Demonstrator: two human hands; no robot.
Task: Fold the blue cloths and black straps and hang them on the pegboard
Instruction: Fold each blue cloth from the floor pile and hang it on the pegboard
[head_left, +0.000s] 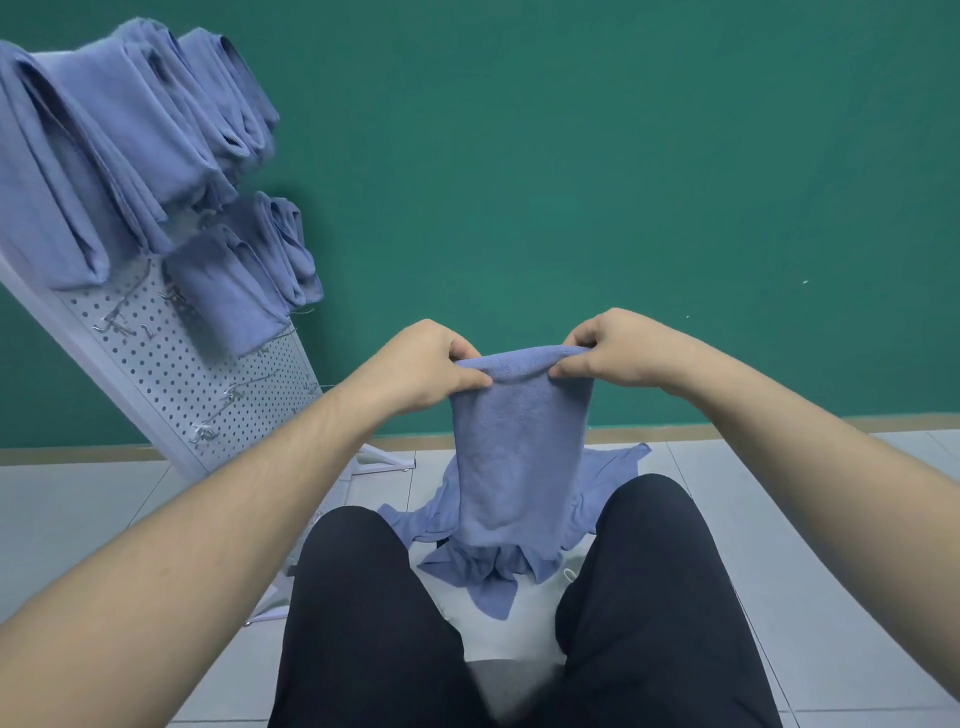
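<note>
A folded blue cloth (519, 452) hangs in front of me, held up by its top edge. My left hand (421, 364) pinches the top left corner and my right hand (613, 348) pinches the top right corner. Below it, a heap of loose blue cloths (498, 566) lies on the floor between my knees. The white pegboard (171, 374) leans at the left, with several folded blue cloths (130, 140) hung on its upper hooks. No black straps are visible.
Bare metal hooks (228, 395) stick out of the pegboard's lower part. The board's white feet (384, 460) rest on the grey tiled floor. A green wall fills the background. My dark-trousered legs (374, 623) frame the cloth heap.
</note>
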